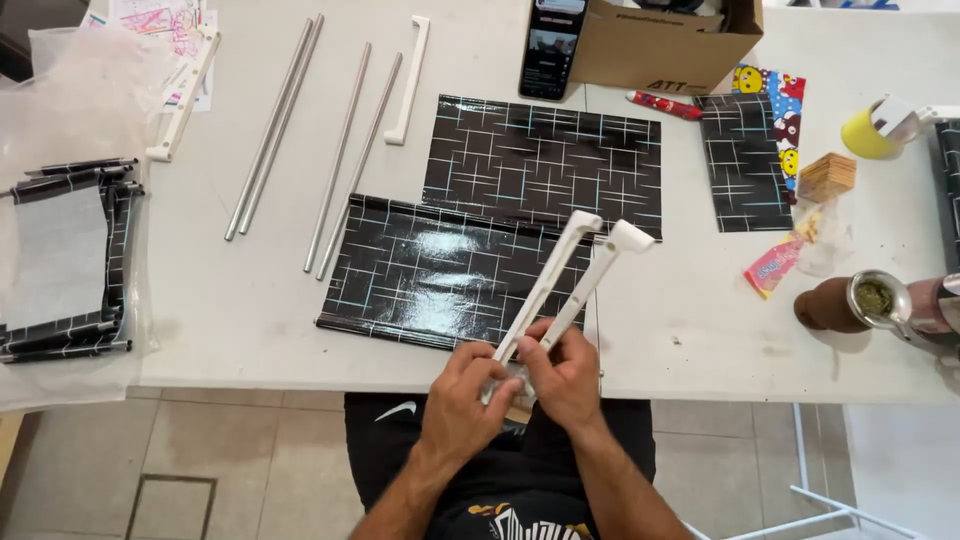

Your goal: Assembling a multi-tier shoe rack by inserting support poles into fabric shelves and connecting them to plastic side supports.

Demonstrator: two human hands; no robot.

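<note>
White table (700, 330) over a tiled floor, seen from above, person seated at the near edge. Left hand (462, 395) and right hand (565, 378) meet at the table edge, both forearms angling up from the bottom, fingers curled shut around the near ends of two white plastic bars (570, 275). The bars lie side by side, long axis running from the hands up and to the right, far capped ends over a black glossy patterned sheet (440, 270). A second black sheet (545, 160) lies behind it, a smaller one (740, 165) to the right. Cardboard box (665, 40) at the top centre, dark phone (552, 45) leaning against its left side. Four metal rods (320, 150) lie top left, roughly parallel, another white bar (408, 80) next to them. Pink wrapper (772, 265) and yellow cup (868, 130) on the right. Clear plastic bag with folded black panels (65, 260) on the far left.
</note>
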